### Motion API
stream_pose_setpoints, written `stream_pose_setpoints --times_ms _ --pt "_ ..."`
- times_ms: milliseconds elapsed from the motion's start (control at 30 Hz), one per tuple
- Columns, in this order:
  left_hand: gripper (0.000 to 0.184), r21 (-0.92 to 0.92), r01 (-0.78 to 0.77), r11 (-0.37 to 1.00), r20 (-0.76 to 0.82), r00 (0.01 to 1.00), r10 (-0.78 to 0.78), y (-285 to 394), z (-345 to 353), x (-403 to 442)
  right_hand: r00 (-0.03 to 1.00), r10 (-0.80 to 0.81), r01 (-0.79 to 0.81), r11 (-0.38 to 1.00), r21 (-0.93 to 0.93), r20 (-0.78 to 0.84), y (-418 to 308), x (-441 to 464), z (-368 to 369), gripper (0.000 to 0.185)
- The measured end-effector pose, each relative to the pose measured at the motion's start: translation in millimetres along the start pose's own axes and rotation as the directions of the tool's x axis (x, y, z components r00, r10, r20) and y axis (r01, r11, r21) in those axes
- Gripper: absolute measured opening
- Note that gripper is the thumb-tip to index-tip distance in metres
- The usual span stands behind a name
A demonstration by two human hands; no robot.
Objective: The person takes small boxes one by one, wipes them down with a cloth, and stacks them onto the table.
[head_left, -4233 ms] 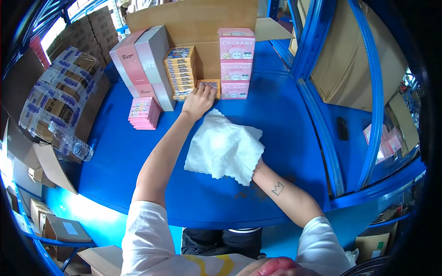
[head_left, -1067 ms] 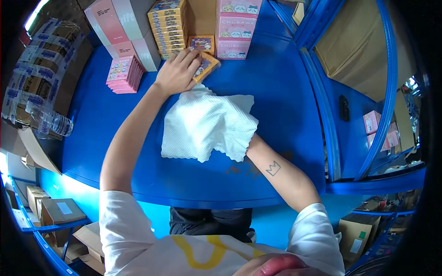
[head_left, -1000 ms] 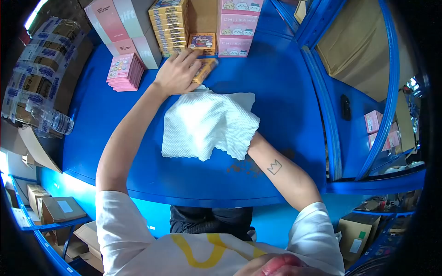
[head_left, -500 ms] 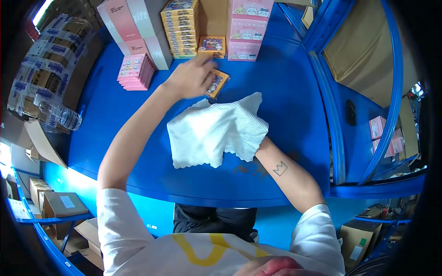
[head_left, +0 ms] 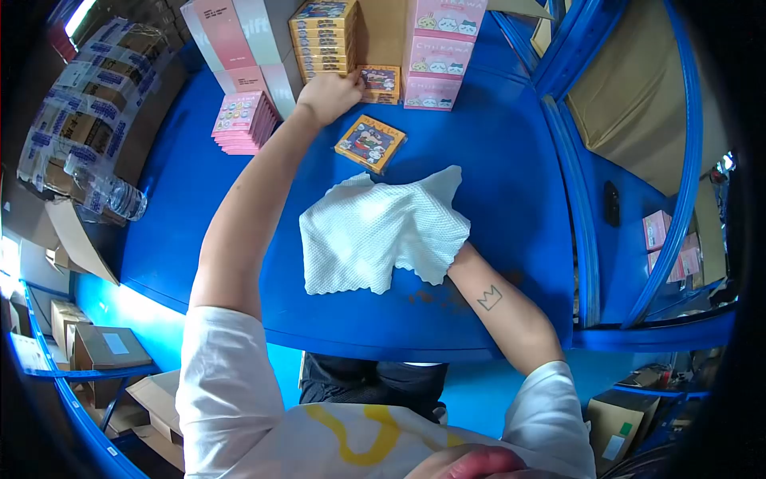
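My left hand (head_left: 330, 99) is stretched to the back of the blue table. It is against the lower front of a tall stack of orange card boxes (head_left: 323, 46). Its fingertips touch the left edge of a shorter pile of orange boxes (head_left: 379, 85), but most of the fingers are hidden, so its grip is unclear. A single flat orange box with cartoon figures (head_left: 370, 144) lies on the table nearer me. In front of it a white textured cloth (head_left: 363, 235) is draped over my right hand. Only my right forearm shows, and the fingers under the cloth are hidden.
Pink character boxes (head_left: 435, 56) are stacked at the back right. Tall pink-and-white boxes (head_left: 239, 48) and a pile of pink packets (head_left: 243, 124) stand at the back left. A plastic bottle (head_left: 108, 191) lies by a taped carton (head_left: 88, 104). Blue metal framing (head_left: 568, 199) edges the right side.
My left hand has left the single orange box and moved back and left to the orange stacks. That box, tilted before, lies flat. The cloth and right forearm are nearly unchanged.
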State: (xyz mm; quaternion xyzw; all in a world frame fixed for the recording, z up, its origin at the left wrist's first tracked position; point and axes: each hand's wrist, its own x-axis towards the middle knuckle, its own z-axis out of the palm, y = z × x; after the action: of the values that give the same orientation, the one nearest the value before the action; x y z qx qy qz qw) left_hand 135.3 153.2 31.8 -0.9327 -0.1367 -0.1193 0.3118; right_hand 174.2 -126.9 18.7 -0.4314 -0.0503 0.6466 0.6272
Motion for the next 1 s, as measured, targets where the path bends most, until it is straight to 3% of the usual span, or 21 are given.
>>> stream_pose_setpoints --times_ms 167,333,500,633,800,1000 --pt "0.032 0.160 -0.045 0.986 0.095 0.995 0.030 4 -10 5 0.990 -0.112 0.123 0.984 -0.132 0.085 5 4 -7 0.068" --pt "0.040 0.151 -0.023 0.988 -0.030 0.999 0.028 2 6 2 0.994 -0.059 0.060 0.998 -0.009 0.091 7 13 -17 0.065" --pt "0.042 0.075 -0.036 0.997 -0.021 0.999 0.038 2 2 0 0.982 -0.122 0.141 0.981 -0.132 0.144 11 12 -17 0.068" --pt "0.049 0.091 0.004 0.996 0.106 0.994 -0.013 4 2 7 0.985 0.110 -0.135 0.974 0.185 0.135 2 17 -14 0.065" --pt "0.056 0.147 -0.039 0.988 0.128 0.992 0.020 8 -5 9 0.968 0.172 -0.227 0.911 0.344 0.185 4 33 -23 0.067" --pt "0.054 0.149 0.031 0.988 0.221 0.973 -0.063 18 -6 18 0.983 0.160 -0.181 0.936 0.303 0.092 2 24 -13 0.068"
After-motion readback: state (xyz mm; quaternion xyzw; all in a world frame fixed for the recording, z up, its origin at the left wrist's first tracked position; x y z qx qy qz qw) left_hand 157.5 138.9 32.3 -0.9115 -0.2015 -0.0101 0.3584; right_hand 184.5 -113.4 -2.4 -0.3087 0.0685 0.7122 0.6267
